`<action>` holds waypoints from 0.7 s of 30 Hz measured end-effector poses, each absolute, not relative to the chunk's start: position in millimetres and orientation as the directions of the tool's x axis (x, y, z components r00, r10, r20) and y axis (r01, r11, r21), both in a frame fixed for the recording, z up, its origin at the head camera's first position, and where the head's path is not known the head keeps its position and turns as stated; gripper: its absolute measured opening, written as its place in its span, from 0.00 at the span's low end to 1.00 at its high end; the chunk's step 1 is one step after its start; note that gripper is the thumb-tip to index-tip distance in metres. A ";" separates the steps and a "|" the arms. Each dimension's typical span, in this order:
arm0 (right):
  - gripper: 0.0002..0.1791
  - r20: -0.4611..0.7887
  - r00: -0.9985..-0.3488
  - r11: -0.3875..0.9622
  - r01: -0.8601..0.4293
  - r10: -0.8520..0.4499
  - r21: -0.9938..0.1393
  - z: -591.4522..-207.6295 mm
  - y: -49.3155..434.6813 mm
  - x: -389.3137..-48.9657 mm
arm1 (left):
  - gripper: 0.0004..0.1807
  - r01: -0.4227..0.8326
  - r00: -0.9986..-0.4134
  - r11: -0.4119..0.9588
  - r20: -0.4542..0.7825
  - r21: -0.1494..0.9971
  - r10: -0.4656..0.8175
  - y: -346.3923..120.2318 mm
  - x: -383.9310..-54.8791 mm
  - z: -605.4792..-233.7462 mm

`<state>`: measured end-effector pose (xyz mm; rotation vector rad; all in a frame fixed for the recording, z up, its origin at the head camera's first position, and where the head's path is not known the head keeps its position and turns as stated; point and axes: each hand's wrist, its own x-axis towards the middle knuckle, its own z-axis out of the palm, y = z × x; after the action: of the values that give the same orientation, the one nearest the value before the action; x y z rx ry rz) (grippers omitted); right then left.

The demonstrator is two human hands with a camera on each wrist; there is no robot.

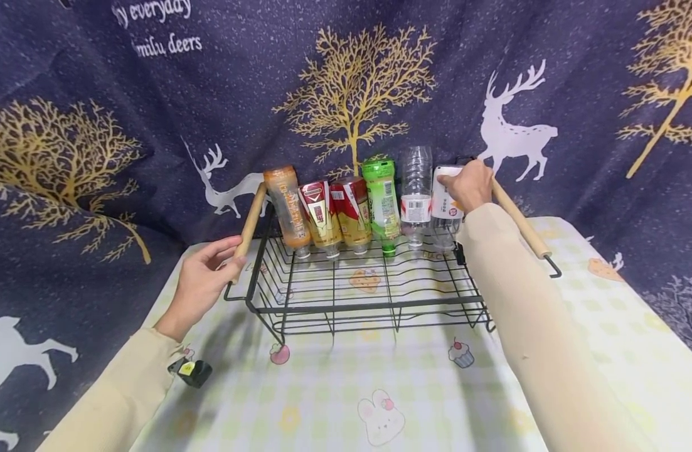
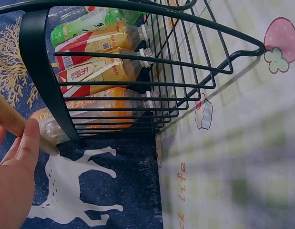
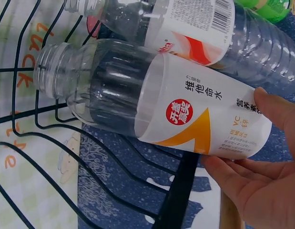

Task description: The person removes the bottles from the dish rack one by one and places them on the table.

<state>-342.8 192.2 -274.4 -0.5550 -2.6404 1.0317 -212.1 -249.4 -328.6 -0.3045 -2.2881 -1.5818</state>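
Note:
A black wire basket (image 1: 368, 307) with wooden handles stands on the table. My left hand (image 1: 201, 279) grips the left wooden handle (image 1: 251, 226), thumb on one side and fingers on the other. At the back right of the basket, my right hand (image 1: 471, 185) pinches the base end of a clear plastic bottle with a white label (image 3: 185, 109). That bottle leans neck down, its uncapped mouth at the wires. Beside it stands a clear ribbed bottle (image 1: 416, 182), also upside down. The right wooden handle (image 1: 521, 220) lies behind my right forearm.
Along the basket's back, more upside-down bottles lean in a row: a green one (image 1: 382, 201), two red-and-gold ones (image 1: 351, 213) and an orange one (image 1: 289, 207). A checked tablecloth (image 1: 323, 389) lies beneath. Behind hangs a dark blue cloth (image 1: 238, 94) with deer and trees.

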 end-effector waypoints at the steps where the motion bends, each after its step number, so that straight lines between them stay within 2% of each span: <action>1: 0.37 0.093 -0.896 0.679 0.257 0.434 -0.687 -272.8 192.4 -341.4 | 0.19 0.363 -0.919 0.356 0.394 0.861 -0.017 -249.4 -212.1 -328.4; 9: 0.40 0.082 -0.901 0.704 0.273 0.426 -0.656 -255.1 197.3 -331.9 | 0.20 0.360 -0.922 0.353 0.388 0.864 -0.009 -249.3 -212.0 -327.5; 15: 0.36 0.067 -0.914 0.716 0.267 0.401 -0.645 -242.6 203.1 -323.3 | 0.20 0.360 -0.924 0.345 0.382 0.867 0.003 -249.5 -211.8 -327.0; 21: 0.37 0.050 -0.923 0.709 0.257 0.381 -0.657 -233.1 207.4 -315.6 | 0.20 0.361 -0.923 0.367 0.385 0.858 0.007 -249.4 -210.7 -325.4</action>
<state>-315.6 207.4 -233.1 -0.5153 -2.7333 1.0099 -210.7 -249.4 -325.4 -0.3235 -2.3162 -1.5741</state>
